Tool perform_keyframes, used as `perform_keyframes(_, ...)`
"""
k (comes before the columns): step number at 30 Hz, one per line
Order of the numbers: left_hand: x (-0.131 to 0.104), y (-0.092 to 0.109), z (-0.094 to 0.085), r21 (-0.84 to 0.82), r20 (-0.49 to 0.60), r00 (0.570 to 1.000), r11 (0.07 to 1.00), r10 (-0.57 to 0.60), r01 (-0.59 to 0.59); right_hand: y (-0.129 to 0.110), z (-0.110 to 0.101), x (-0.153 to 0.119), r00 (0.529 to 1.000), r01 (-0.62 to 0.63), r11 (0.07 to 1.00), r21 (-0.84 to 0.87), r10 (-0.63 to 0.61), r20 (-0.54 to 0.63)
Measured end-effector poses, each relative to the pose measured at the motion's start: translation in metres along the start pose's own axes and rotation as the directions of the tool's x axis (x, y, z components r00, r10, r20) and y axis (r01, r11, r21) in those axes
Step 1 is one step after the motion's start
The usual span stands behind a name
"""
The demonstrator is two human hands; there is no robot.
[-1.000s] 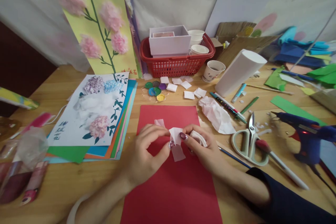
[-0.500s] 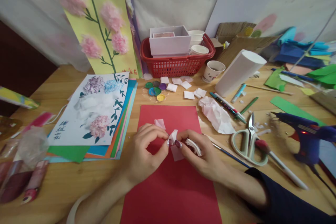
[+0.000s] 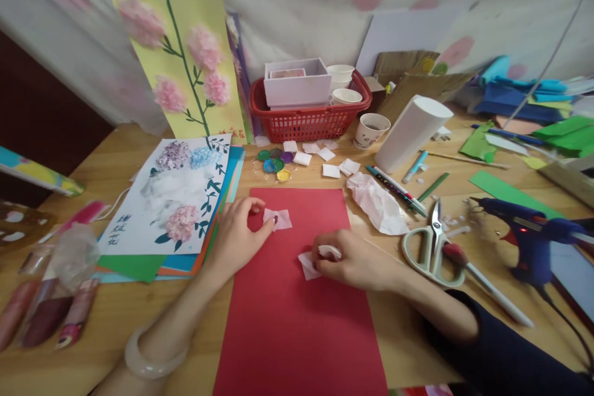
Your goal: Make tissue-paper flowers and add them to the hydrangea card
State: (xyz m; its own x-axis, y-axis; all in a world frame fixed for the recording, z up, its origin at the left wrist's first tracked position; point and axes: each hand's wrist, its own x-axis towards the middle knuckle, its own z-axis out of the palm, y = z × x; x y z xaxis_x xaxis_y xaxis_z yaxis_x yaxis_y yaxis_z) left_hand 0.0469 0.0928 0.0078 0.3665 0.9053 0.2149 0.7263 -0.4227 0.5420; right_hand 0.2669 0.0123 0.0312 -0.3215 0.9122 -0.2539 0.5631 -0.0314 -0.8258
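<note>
A red sheet (image 3: 301, 328) lies on the wooden table. Over its upper left part is my left hand (image 3: 241, 235), thumb and fingers apart, with the thumb tip on a thin pale pink square (image 3: 279, 219) lying there. My right hand (image 3: 352, 260) is curled around a small folded wad of white paper (image 3: 330, 252). Its fingertips are at the edge of another pale square (image 3: 308, 266) on the red sheet.
Behind the sheet are paint pots (image 3: 277, 164), white folded squares (image 3: 331, 171) and a red basket (image 3: 304, 124). Crumpled paper (image 3: 378, 204), scissors (image 3: 431, 247), a brush (image 3: 492, 291) and a blue glue gun (image 3: 529, 235) lie right. A flower picture (image 3: 180, 185) lies left.
My hands have moved apart. The left one moved left and opened, and the white piece pinched between both hands is no longer seen there. The right one still has the wad. The view has shifted slightly.
</note>
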Motion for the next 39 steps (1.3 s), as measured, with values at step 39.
perform_keyframes(39,-0.007,0.03,-0.041,-0.037,-0.293,0.89,0.926,0.348,-0.375,0.015,0.016,0.021,0.997,-0.078,-0.117,0.99,0.019,0.08)
